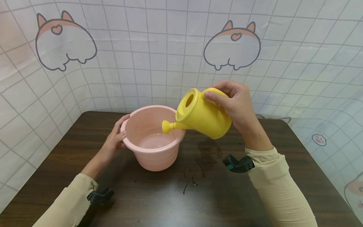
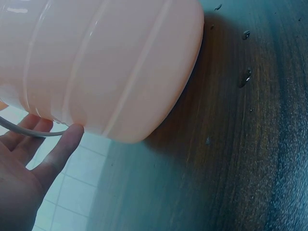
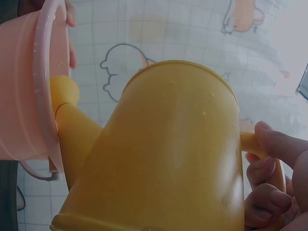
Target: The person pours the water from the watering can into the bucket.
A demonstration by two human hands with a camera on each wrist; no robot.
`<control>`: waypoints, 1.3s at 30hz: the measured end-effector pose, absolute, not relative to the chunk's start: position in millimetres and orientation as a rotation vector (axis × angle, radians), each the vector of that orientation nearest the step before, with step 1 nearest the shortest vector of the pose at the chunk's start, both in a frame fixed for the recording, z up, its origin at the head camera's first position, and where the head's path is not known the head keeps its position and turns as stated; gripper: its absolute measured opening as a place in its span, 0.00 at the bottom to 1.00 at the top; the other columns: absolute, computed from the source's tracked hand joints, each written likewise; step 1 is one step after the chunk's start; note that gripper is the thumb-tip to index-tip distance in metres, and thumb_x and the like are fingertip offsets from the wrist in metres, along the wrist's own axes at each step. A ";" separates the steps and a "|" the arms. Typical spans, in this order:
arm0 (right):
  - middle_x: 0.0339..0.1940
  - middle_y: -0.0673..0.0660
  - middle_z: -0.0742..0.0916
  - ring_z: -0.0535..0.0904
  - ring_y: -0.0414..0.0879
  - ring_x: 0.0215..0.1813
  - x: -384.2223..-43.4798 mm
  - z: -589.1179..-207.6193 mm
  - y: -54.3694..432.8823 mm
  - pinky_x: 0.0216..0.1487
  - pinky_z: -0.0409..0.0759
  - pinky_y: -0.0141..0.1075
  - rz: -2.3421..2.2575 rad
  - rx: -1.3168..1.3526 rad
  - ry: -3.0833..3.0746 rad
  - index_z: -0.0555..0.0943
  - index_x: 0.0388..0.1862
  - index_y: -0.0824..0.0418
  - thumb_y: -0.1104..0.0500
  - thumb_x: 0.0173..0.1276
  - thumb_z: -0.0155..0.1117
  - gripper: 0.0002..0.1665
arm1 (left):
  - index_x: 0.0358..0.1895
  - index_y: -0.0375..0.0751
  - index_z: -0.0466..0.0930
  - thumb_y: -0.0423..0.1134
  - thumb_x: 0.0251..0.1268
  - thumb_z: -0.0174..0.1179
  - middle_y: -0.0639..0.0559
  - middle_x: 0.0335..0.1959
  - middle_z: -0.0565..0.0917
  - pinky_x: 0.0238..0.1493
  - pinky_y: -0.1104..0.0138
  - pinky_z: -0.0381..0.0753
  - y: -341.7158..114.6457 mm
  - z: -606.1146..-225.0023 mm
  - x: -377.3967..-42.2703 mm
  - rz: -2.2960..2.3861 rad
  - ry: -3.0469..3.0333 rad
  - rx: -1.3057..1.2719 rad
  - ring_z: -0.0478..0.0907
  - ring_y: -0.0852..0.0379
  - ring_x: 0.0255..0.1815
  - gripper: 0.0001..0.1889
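Note:
A yellow watering can (image 1: 208, 118) is tilted to the left, with its round sprinkler head (image 1: 167, 126) over the right side of a pink plastic basin (image 1: 157, 161). My right hand (image 1: 237, 102) grips the can's handle, thumb on top; the right wrist view shows the fingers (image 3: 262, 209) curled around it. At the basin's left side, my left hand (image 1: 114, 136) holds the rim. A little water lies on the basin's floor. In the left wrist view, that hand (image 2: 33, 168) is beside the basin's ribbed wall, near a thin grey handle (image 2: 29, 131).
The basin stands on a dark wooden table (image 1: 158, 201). Water drops and streaks (image 1: 194, 181) lie on the tabletop right of and in front of the basin. Behind hangs a white gridded sheet (image 1: 136, 56) with cartoon corgis.

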State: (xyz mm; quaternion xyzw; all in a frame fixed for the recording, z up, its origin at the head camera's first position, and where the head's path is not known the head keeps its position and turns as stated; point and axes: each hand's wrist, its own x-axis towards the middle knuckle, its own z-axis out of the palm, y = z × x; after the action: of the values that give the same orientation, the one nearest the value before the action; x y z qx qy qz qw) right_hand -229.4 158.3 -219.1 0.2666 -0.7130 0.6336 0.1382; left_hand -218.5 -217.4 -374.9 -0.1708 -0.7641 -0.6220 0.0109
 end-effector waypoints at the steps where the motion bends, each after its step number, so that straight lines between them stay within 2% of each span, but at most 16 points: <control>1: 0.30 0.51 0.89 0.76 0.46 0.30 -229.4 -218.8 158.2 0.30 0.77 0.30 1.829 0.777 -2.062 0.85 0.35 0.63 0.62 0.60 0.70 0.06 | 0.77 0.60 0.48 0.47 0.73 0.38 0.49 0.73 0.56 0.44 0.66 0.79 -217.5 -375.1 -218.5 -1.943 -2.382 -0.532 0.69 0.55 0.57 0.30; 39: 0.29 0.51 0.89 0.76 0.43 0.28 -229.6 -204.8 149.6 0.29 0.76 0.29 1.808 0.815 -2.069 0.86 0.34 0.63 0.63 0.57 0.72 0.06 | 0.77 0.60 0.48 0.48 0.73 0.38 0.49 0.73 0.55 0.44 0.66 0.79 -217.6 -374.9 -217.8 -1.934 -2.388 -0.530 0.69 0.56 0.57 0.30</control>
State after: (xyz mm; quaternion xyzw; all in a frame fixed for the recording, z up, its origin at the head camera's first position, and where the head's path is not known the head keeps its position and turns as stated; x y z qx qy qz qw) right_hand -229.6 149.6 -204.8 0.2818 -0.7151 0.6248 0.1375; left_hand -217.8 -217.6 -374.9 -0.1701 -0.7657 -0.6202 0.0116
